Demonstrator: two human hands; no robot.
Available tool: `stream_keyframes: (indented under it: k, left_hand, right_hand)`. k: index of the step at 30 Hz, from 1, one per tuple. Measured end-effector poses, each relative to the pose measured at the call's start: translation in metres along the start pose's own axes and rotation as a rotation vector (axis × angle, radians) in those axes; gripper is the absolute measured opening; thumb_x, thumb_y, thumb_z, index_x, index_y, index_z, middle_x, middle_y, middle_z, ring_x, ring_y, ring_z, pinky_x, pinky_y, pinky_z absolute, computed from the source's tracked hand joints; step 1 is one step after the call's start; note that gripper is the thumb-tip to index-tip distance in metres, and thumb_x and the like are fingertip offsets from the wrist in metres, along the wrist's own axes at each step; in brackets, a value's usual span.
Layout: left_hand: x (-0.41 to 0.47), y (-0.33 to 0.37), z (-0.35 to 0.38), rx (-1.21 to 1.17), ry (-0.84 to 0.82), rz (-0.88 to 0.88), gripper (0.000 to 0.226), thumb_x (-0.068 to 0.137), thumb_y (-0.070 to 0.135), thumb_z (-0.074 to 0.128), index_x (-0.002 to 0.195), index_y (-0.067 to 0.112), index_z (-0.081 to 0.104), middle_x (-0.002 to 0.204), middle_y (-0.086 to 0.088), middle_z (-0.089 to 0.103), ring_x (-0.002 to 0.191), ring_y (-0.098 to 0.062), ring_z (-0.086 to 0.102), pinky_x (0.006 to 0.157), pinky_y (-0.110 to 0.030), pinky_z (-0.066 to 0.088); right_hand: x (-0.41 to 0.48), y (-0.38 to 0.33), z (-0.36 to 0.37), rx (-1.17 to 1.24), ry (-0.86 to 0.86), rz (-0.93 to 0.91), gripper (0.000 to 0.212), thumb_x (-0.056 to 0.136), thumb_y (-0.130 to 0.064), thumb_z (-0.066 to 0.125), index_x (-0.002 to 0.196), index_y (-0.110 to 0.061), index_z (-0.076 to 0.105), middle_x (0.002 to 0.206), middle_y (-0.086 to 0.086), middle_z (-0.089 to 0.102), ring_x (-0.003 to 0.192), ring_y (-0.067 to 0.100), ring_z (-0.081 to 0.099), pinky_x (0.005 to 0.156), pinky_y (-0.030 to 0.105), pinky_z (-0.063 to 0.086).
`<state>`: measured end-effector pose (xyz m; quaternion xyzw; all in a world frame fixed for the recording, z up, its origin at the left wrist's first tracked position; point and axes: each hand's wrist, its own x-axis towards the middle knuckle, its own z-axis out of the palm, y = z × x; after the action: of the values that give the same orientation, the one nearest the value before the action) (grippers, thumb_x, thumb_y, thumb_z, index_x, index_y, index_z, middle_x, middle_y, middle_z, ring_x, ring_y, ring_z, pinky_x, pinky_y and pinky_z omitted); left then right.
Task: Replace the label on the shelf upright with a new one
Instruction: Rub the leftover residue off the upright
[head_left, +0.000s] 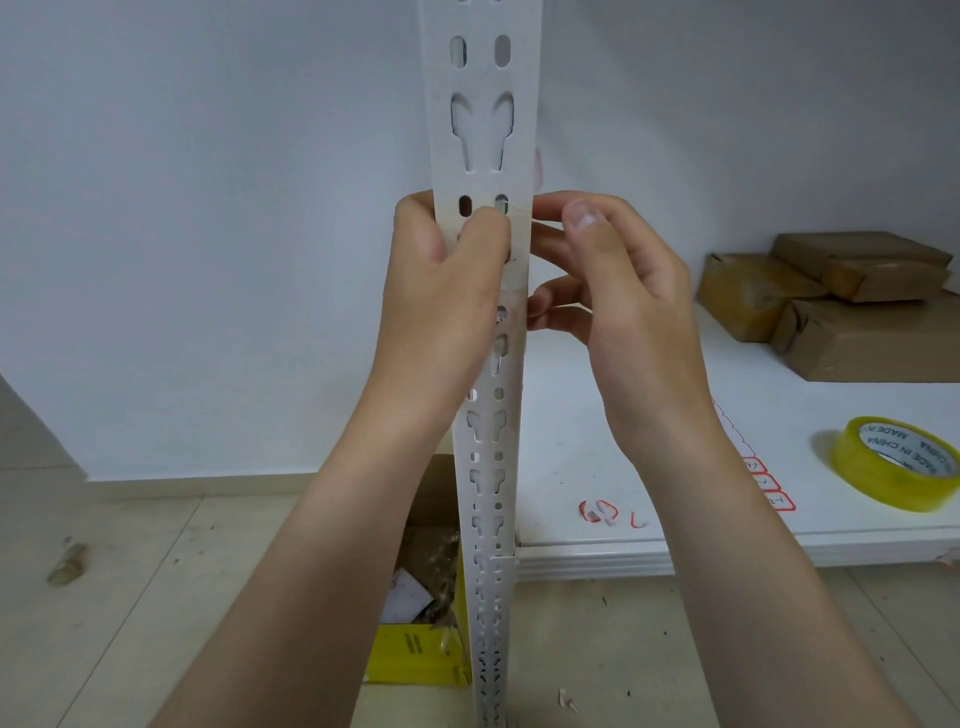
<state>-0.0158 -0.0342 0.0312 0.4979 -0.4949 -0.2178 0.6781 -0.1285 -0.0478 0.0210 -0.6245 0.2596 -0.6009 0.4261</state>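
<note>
The white perforated shelf upright (483, 130) runs vertically through the middle of the view. A pale, near-transparent label (518, 254) lies on its front face at hand height, and its edges are hard to make out. My left hand (441, 291) wraps around the upright from the left, thumb pressed on the front next to the label. My right hand (613, 280) is on the right, fingers spread and curled. Its fingertips touch the upright's right edge by the label, and I see nothing held in it.
A white shelf board (675, 540) extends to the right. On it lie a roll of clear tape (896, 462), a strip of red-bordered labels (769, 483), a torn red label scrap (597, 512) and brown parcels (831, 296). An open cardboard box (415, 649) sits on the floor behind the upright.
</note>
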Motion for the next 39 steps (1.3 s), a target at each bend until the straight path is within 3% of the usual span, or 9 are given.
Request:
stream_keyframes:
  k: [7, 12, 14, 18, 22, 27, 30, 35, 39]
  left_hand:
    - [-0.001, -0.002, -0.006, -0.057, -0.04, 0.017, 0.012, 0.091, 0.007, 0.045, 0.095, 0.016, 0.053, 0.086, 0.007, 0.059, 0.067, 0.0, 0.055, 0.057, -0.013, 0.045]
    - [0.001, -0.006, -0.017, -0.028, -0.029, 0.097, 0.031, 0.082, 0.02, 0.047, 0.104, 0.007, 0.065, 0.098, -0.006, 0.073, 0.082, -0.007, 0.064, 0.069, -0.021, 0.053]
    - [0.002, -0.007, -0.022, -0.01, -0.038, 0.11, 0.031, 0.084, 0.021, 0.049, 0.105, 0.009, 0.068, 0.102, -0.001, 0.076, 0.087, -0.007, 0.069, 0.073, -0.019, 0.055]
    - [0.005, -0.007, -0.028, 0.01, -0.072, 0.139, 0.026, 0.093, 0.019, 0.049, 0.105, 0.008, 0.069, 0.093, 0.007, 0.074, 0.08, 0.001, 0.067, 0.071, -0.013, 0.051]
    - [0.006, -0.009, -0.031, 0.025, -0.104, 0.185, 0.025, 0.105, 0.009, 0.047, 0.089, 0.016, 0.064, 0.075, 0.017, 0.065, 0.07, 0.005, 0.059, 0.067, -0.009, 0.045]
    - [0.008, -0.008, -0.032, 0.03, -0.132, 0.204, 0.035, 0.107, 0.01, 0.044, 0.08, 0.025, 0.058, 0.064, 0.024, 0.061, 0.067, 0.008, 0.057, 0.066, -0.007, 0.043]
    - [0.008, -0.007, -0.032, 0.027, -0.143, 0.201, 0.034, 0.108, 0.01, 0.044, 0.08, 0.024, 0.058, 0.064, 0.024, 0.061, 0.066, 0.008, 0.057, 0.065, -0.007, 0.042]
    - [0.008, -0.007, -0.034, 0.044, -0.139, 0.205, 0.03, 0.108, 0.013, 0.045, 0.086, 0.023, 0.063, 0.068, 0.025, 0.064, 0.07, 0.009, 0.059, 0.067, -0.006, 0.043]
    - [0.008, -0.008, -0.035, 0.064, -0.114, 0.219, 0.027, 0.107, 0.016, 0.046, 0.092, 0.023, 0.067, 0.074, 0.024, 0.067, 0.075, 0.008, 0.061, 0.069, -0.008, 0.045]
  right_hand:
    - [0.0, -0.001, 0.002, -0.001, 0.014, -0.004, 0.013, 0.101, -0.012, 0.061, 0.113, -0.013, 0.068, 0.093, -0.006, 0.079, 0.066, 0.006, 0.067, 0.067, 0.026, 0.057]
    - [0.002, 0.003, 0.016, -0.061, 0.034, -0.017, 0.022, 0.093, -0.014, 0.068, 0.113, -0.021, 0.06, 0.102, -0.005, 0.075, 0.092, 0.034, 0.067, 0.07, 0.029, 0.059]
    - [0.003, 0.003, 0.021, -0.045, 0.047, 0.002, 0.025, 0.094, -0.014, 0.067, 0.117, -0.021, 0.058, 0.103, -0.004, 0.074, 0.093, 0.03, 0.068, 0.071, 0.023, 0.058]
    - [0.003, 0.0, 0.032, -0.016, 0.038, 0.074, 0.024, 0.1, -0.013, 0.057, 0.122, -0.024, 0.052, 0.105, -0.001, 0.068, 0.079, 0.001, 0.067, 0.068, 0.017, 0.055]
    - [0.006, -0.003, 0.038, -0.065, 0.028, 0.132, 0.021, 0.103, -0.018, 0.046, 0.122, -0.028, 0.05, 0.103, -0.005, 0.064, 0.101, 0.011, 0.062, 0.073, 0.027, 0.049]
    - [0.011, -0.005, 0.036, -0.079, -0.008, 0.156, 0.015, 0.104, -0.015, 0.041, 0.115, -0.021, 0.048, 0.086, -0.008, 0.056, 0.063, -0.009, 0.052, 0.052, 0.007, 0.042]
    - [0.011, -0.007, 0.035, -0.08, -0.042, 0.173, 0.014, 0.105, -0.013, 0.038, 0.117, -0.018, 0.045, 0.085, -0.007, 0.053, 0.057, -0.011, 0.052, 0.047, 0.006, 0.04]
    - [0.013, -0.005, 0.031, -0.224, -0.018, 0.108, 0.018, 0.101, -0.02, 0.048, 0.118, -0.021, 0.051, 0.095, -0.012, 0.062, 0.071, -0.011, 0.06, 0.06, 0.011, 0.048]
    - [0.009, -0.002, 0.022, -0.291, 0.077, -0.013, 0.028, 0.09, -0.026, 0.058, 0.116, -0.021, 0.066, 0.101, -0.005, 0.075, 0.09, 0.01, 0.073, 0.077, 0.033, 0.063]
